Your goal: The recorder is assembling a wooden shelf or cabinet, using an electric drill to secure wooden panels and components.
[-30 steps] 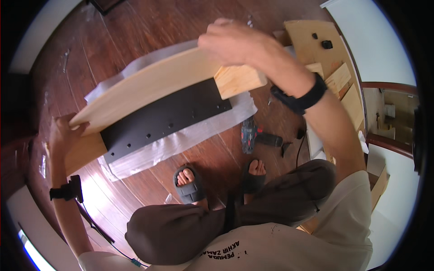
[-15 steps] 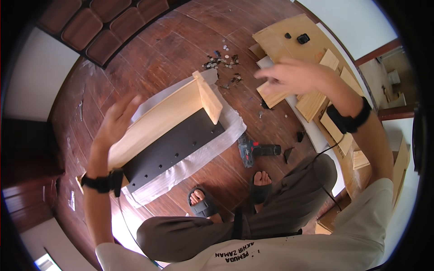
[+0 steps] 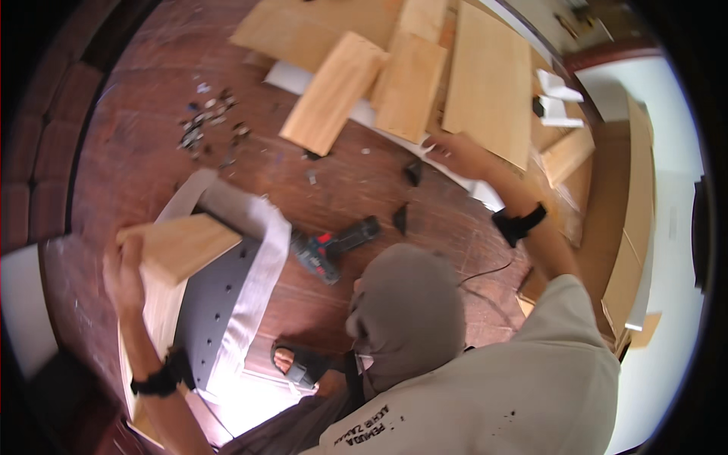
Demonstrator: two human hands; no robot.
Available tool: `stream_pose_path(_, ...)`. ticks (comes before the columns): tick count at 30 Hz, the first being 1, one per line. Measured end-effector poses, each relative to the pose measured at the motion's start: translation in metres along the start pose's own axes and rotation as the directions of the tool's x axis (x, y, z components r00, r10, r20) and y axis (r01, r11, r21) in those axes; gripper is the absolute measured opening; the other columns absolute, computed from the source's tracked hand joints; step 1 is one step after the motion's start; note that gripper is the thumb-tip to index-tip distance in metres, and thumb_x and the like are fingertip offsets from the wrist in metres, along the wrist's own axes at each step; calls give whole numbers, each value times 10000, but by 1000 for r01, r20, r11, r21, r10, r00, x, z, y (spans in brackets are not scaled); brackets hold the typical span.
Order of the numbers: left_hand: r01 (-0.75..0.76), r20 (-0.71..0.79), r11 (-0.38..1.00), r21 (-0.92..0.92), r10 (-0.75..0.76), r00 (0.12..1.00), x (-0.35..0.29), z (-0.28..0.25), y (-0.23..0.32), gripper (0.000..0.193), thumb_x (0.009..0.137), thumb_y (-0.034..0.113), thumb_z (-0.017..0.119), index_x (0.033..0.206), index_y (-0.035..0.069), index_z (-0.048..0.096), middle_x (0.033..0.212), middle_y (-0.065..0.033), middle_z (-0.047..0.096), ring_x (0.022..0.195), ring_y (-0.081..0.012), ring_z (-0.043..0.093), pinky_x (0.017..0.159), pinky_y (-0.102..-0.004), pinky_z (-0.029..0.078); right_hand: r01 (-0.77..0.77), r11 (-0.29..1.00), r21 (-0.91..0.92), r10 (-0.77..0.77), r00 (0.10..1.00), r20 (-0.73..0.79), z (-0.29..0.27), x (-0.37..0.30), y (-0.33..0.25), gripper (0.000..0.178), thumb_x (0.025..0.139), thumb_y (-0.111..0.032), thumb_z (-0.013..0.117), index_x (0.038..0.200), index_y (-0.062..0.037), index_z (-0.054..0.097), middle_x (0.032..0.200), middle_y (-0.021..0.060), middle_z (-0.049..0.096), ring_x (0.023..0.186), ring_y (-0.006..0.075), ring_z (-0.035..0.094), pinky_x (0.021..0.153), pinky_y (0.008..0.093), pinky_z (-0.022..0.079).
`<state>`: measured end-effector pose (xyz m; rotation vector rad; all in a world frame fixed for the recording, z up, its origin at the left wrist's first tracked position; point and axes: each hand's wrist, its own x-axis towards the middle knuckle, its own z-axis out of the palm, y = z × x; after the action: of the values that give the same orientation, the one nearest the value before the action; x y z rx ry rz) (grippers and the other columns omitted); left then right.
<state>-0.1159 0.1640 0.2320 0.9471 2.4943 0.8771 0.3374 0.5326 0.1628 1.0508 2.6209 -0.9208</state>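
My left hand (image 3: 125,273) is at the corner of a pale wooden end board (image 3: 189,244), its fingers bent over the edge; blur hides the exact contact. That board stands on one end of a partly assembled wooden unit with a black panel (image 3: 210,303) dotted with small dark knobs. Padded white wrapping (image 3: 265,250) lies under and around the unit. Out to the right, my right hand (image 3: 459,158) hovers with fingers stretched and apart, holding nothing I can see. It is nearest a wooden plank (image 3: 409,87) and a larger wooden board (image 3: 489,83).
A cordless drill (image 3: 334,246) lies on the floor before my knee. Small black brackets (image 3: 400,218) lie beyond it. Loose hardware (image 3: 205,121) is scattered further off. Another plank (image 3: 334,91) rests across a cardboard sheet (image 3: 303,30). Tall cardboard (image 3: 614,227) stands at right.
My view and body have turned right, showing more boards. My left hand has come from mid-air to the end board. My right hand has reached across toward the planks.
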Motion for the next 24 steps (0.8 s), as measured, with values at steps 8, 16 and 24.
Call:
stream_pose_path(8, -46, 123, 997, -59, 53, 991, 19, -9, -59, 481, 980, 374, 498, 1325, 39, 521, 1246, -133, 560, 1136, -255, 520, 993, -344, 394, -266, 658, 705, 620, 723, -305, 78, -79, 101, 324, 897, -257, 639, 1072, 13, 679, 890, 145, 723, 791, 249, 708, 690, 351, 566)
stream_pose_path(16, 6, 135, 992, -124, 11, 991, 19, -22, -53, 529, 925, 348, 583, 1282, -41, 544, 1214, -215, 574, 1135, -337, 520, 1003, -444, 405, -482, 459, 747, 706, -312, -635, 29, -176, 301, 437, 884, -354, 644, 1061, 45, 641, 908, 164, 695, 753, 258, 684, 673, 368, 544)
stream_pose_path(24, -416, 260, 895, -160, 444, 857, 17, -31, -26, 553, 937, 322, 601, 1351, -26, 486, 1274, -241, 538, 1175, -343, 493, 1028, -424, 378, -58, 233, 971, 967, 122, -225, 9, -202, 372, 446, 925, -410, 591, 1108, -3, 602, 805, 127, 659, 581, 236, 640, 453, 304, 514)
